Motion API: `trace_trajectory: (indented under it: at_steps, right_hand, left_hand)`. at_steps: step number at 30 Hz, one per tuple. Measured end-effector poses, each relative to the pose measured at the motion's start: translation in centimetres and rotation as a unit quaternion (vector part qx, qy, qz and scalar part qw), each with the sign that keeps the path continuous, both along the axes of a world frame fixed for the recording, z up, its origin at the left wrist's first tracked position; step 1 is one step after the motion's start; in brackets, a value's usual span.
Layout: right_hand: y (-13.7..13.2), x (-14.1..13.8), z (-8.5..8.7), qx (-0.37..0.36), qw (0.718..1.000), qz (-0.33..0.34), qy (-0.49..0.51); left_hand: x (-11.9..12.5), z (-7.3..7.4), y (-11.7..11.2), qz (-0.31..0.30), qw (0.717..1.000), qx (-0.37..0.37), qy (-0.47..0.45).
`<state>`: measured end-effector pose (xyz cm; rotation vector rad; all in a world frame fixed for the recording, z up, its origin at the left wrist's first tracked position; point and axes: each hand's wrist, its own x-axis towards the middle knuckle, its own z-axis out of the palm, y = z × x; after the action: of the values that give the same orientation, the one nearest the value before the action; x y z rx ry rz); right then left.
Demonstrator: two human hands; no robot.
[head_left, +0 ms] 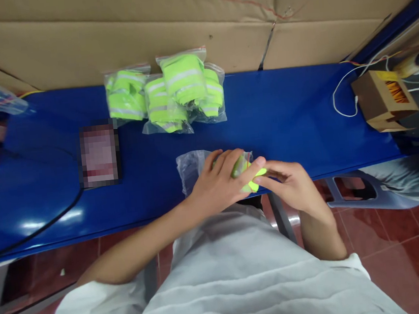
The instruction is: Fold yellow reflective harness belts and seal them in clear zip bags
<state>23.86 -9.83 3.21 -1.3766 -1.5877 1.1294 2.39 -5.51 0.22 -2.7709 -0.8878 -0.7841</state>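
Observation:
At the near edge of the blue table (294, 114), my left hand (219, 183) lies over a clear plastic bag (190, 168) and grips a folded neon-yellow reflective band (246, 173) at the bag's mouth. My right hand (289, 184) pinches the same band from the right side with its fingertips. Most of the band is hidden under my fingers. Several sealed bags of neon-yellow bands (166, 92) lie in a pile at the back of the table.
A blurred dark device (98, 153) with a black cable (42, 227) lies left of the hands. A small cardboard box (385, 98) and white wires (344, 89) sit at the right end. Cardboard sheets (182, 26) stand behind the table. Red floor tiles lie below.

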Motion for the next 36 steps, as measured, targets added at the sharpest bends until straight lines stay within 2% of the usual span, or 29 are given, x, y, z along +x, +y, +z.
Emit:
trace_trajectory:
  at_steps: [3,6,8,10,12,14,17,20,21,23,25,26,28,30,31,33,36]
  right_hand:
    - [1.1,-1.5,-1.0,0.06,0.995,0.037,-0.075]
    - [2.6,-2.0,-1.7,0.085,0.987,0.122,-0.064]
    - [3.1,-1.6,-1.3,0.072,0.985,0.152,-0.049]
    - [3.1,-1.0,-0.4,0.065,0.986,0.154,-0.028]
    - [3.1,-0.6,0.3,0.094,0.984,0.151,-0.022]
    - [3.4,-0.6,0.5,0.151,0.974,0.153,-0.07]
    - [4.9,-1.1,-0.1,0.226,0.951,0.166,-0.132]
    - [7.5,-1.6,0.0,0.265,0.935,0.221,-0.082]
    - [8.5,-1.7,0.4,0.271,0.928,0.247,-0.065]
    - [10.5,-2.0,1.4,0.269,0.914,0.297,-0.057]
    - [12.6,-2.0,2.2,0.256,0.908,0.326,-0.065]
    - [13.5,-2.0,2.5,0.252,0.91,0.322,-0.067]
    - [14.8,-1.8,2.5,0.253,0.92,0.291,-0.065]
    - [15.5,-1.5,1.9,0.253,0.93,0.259,-0.063]
    - [15.5,-1.3,1.6,0.245,0.936,0.246,-0.063]
    - [15.3,-1.2,0.8,0.2,0.955,0.212,-0.051]
    - [14.6,-1.5,0.1,0.096,0.983,0.153,0.022]
  left_hand:
    - [0.8,0.5,0.1,-0.023,0.999,0.024,-0.002]
    - [1.5,0.7,0.2,-0.018,1.0,-0.005,0.024]
    - [1.6,0.8,0.4,-0.001,0.998,-0.05,0.027]
    - [1.2,1.0,0.7,0.033,0.995,-0.094,-0.022]
    - [0.3,1.6,1.3,0.073,0.981,-0.157,-0.086]
    - [-0.9,2.8,2.0,0.067,0.956,-0.256,-0.125]
    - [-3.1,4.9,3.8,-0.02,0.891,-0.424,-0.159]
    - [-5.1,5.6,6.4,-0.011,0.814,-0.527,-0.243]
    - [-5.6,5.3,7.3,0.002,0.785,-0.561,-0.264]
    - [-6.4,4.2,8.8,-0.003,0.703,-0.657,-0.272]
    - [-6.8,2.8,9.7,-0.005,0.637,-0.71,-0.299]
    - [-6.9,2.2,9.9,0.004,0.615,-0.712,-0.34]
    - [-6.9,1.3,9.9,0.028,0.588,-0.679,-0.438]
    - [-6.7,1.1,9.7,0.043,0.575,-0.643,-0.503]
    - [-6.5,1.1,9.5,0.047,0.579,-0.628,-0.518]
    - [-6.3,1.3,9.3,0.048,0.602,-0.594,-0.531]
    - [-6.2,1.3,9.2,0.04,0.635,-0.543,-0.548]
